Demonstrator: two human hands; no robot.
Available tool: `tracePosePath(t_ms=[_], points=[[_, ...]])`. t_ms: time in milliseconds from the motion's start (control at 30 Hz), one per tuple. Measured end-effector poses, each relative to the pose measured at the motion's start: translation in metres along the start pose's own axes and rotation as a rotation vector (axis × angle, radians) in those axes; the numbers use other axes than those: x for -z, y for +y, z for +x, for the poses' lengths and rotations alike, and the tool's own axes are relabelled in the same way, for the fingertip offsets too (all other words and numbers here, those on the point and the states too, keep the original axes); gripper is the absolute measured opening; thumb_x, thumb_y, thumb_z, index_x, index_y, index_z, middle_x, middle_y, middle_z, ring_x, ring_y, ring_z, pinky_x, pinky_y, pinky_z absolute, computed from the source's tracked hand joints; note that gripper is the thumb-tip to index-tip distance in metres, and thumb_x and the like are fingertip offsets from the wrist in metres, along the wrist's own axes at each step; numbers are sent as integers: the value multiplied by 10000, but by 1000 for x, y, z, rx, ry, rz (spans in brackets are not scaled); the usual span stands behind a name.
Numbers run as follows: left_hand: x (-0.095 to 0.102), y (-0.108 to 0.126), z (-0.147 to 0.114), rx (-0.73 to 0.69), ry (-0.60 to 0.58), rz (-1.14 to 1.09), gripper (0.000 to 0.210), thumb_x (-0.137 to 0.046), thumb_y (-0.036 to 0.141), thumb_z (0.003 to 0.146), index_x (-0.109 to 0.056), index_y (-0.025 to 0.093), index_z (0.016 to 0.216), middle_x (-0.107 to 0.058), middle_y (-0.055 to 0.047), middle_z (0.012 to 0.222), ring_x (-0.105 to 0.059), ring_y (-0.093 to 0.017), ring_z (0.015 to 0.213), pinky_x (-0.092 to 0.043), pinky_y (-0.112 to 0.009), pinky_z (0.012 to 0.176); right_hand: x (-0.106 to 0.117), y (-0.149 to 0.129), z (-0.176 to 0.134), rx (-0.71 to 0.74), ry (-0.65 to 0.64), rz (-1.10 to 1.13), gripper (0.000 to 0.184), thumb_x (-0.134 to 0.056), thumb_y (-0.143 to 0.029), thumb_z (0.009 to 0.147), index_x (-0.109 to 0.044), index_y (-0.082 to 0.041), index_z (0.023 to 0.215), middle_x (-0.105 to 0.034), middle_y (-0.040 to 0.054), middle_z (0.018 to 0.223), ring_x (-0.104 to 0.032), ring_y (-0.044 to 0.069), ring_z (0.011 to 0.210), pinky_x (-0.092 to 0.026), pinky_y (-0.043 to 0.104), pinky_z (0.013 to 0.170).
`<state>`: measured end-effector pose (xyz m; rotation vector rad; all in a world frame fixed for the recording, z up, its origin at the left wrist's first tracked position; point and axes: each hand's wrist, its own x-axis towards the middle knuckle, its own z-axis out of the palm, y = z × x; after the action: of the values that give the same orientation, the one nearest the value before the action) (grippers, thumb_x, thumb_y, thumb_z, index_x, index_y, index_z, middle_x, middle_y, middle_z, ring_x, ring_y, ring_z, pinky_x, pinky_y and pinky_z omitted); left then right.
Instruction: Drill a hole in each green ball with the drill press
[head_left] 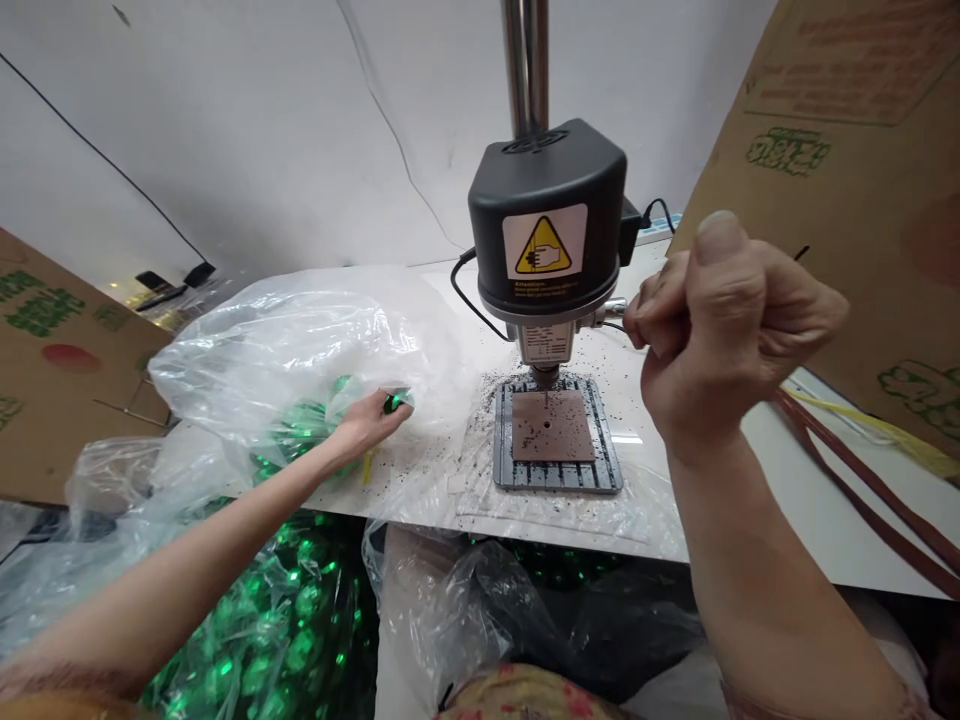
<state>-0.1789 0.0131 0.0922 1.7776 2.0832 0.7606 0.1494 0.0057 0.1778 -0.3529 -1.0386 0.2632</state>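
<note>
A shiny green faceted ball [395,402] is pinched in my left hand [367,420], close to the mouth of a clear plastic bag [277,320] with more green pieces in it. My right hand [727,330] is closed in a fist at the right side of the black bench drill press [547,220], beside its metal feed hub [611,312]. The lever it grips is mostly hidden by the fingers. Under the drill bit, a brown square board [553,428] with a dark hole lies on the grey slotted base [559,482].
Dark shavings lie scattered around the base on the white table [652,520]. Cardboard boxes stand at left [67,370] and right [847,190]. Below the table edge at left is a large bag of green balls [285,620]. Brown straps [862,490] lie at the right.
</note>
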Motion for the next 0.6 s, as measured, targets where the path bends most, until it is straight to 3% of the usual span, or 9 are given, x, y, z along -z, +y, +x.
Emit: tracePosePath(t_ms=[67, 133, 200, 300, 367, 433, 600], points=[[7, 3, -29, -72, -10, 56, 234, -735, 269, 655, -655, 223, 870, -631, -12, 741, -602, -236, 743, -422, -313, 687, -1, -1, -1, -3, 2, -12, 394, -602, -179, 899, -552, -191, 509, -339, -54, 399, -319, 53, 352, -218, 288, 372], [6, 12, -59, -101, 48, -57, 349, -730, 281, 643, -624, 231, 971, -641, -12, 837, -595, -212, 770, -433, -305, 707, -2, -3, -1, -7, 1, -28, 404, -594, -183, 908, -533, -198, 509, -318, -53, 402, -315, 55, 354, -210, 288, 369], [-4, 26, -85, -50, 11, -347, 438, -745, 309, 650, -602, 231, 1056, -642, -23, 920, -606, -195, 789, -469, -304, 713, -3, -3, -2, -3, 3, -39, 413, -586, -185, 913, -515, -204, 506, -302, -51, 409, -303, 57, 353, -202, 293, 367], [-36, 50, -105, 126, -218, -882, 450, -738, 335, 693, -583, 227, 1102, -655, -50, 1014, -647, -198, 844, -541, -344, 757, -2, -3, -2, -6, -3, -61, 422, -570, -194, 922, -509, -210, 505, -305, -45, 422, -293, 61, 354, -196, 306, 367], [-63, 66, -103, 234, -335, -1146, 425, -751, 307, 688, -537, 233, 1048, -669, -34, 966, -670, -202, 848, -569, -399, 812, -1, -3, -2, -15, -6, -77, 424, -568, -203, 925, -511, -212, 506, -314, -43, 424, -293, 62, 354, -197, 313, 367], [-86, 78, -92, 280, -369, -1280, 454, -776, 293, 678, -481, 243, 1019, -678, -12, 920, -692, -201, 829, -576, -408, 812, 0, -2, -2, -24, -8, -74, 424, -577, -217, 924, -518, -213, 504, -320, -43, 420, -294, 62, 353, -202, 317, 369], [-118, 95, -59, 215, -373, -1307, 509, -761, 494, 779, -496, 267, 1150, -663, -14, 924, -679, -168, 702, -474, -238, 544, 3, 1, -2, -20, -23, 8, 402, -624, -253, 905, -562, -199, 512, -340, -53, 403, -310, 60, 344, -192, 307, 362]])
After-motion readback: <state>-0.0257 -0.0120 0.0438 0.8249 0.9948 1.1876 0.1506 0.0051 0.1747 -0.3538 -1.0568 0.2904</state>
